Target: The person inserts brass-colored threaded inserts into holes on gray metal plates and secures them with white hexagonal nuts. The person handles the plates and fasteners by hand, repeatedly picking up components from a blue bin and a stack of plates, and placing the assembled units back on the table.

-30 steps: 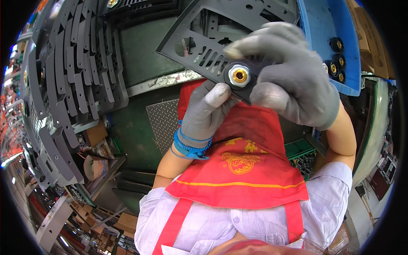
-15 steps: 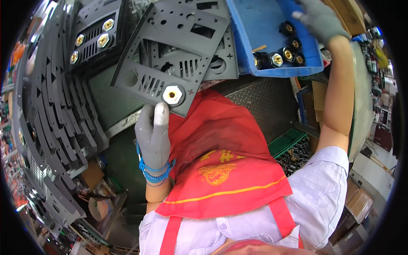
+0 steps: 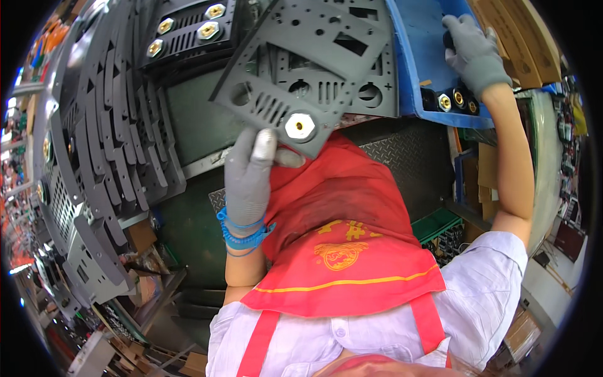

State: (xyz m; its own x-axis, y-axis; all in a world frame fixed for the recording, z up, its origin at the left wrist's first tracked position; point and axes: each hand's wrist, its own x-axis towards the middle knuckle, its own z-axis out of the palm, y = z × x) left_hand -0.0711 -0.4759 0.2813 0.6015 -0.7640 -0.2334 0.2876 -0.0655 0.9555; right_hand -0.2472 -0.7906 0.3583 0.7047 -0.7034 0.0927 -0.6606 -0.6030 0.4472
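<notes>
My left hand (image 3: pixel 248 182), in a grey glove with a blue coiled cord at the wrist, grips the near corner of a dark grey slotted metal panel (image 3: pixel 308 51). The thumb lies by a round fitting with a bright hex nut (image 3: pixel 299 127) and brass centre, seated in one of the panel's holes. At the far right my right hand (image 3: pixel 474 53), gloved too, reaches into a blue plastic bin (image 3: pixel 411 63). Its fingers curl around a black fitting (image 3: pixel 448 41), mostly covered by the glove. More black fittings with brass centres (image 3: pixel 445 102) lie at the bin's near end.
Under the held panel lies another slotted panel (image 3: pixel 383 103). Beyond, at the left, a panel (image 3: pixel 182 41) carries several hex-nut fittings. A row of stacked dark panels (image 3: pixel 107 138) stands along the left. Cardboard boxes (image 3: pixel 509 44) stand right of the bin.
My right hand has come down from the bin's far edge into it, its fingers closing around a black fitting. The whole view has shifted; my left hand still holds the panel.
</notes>
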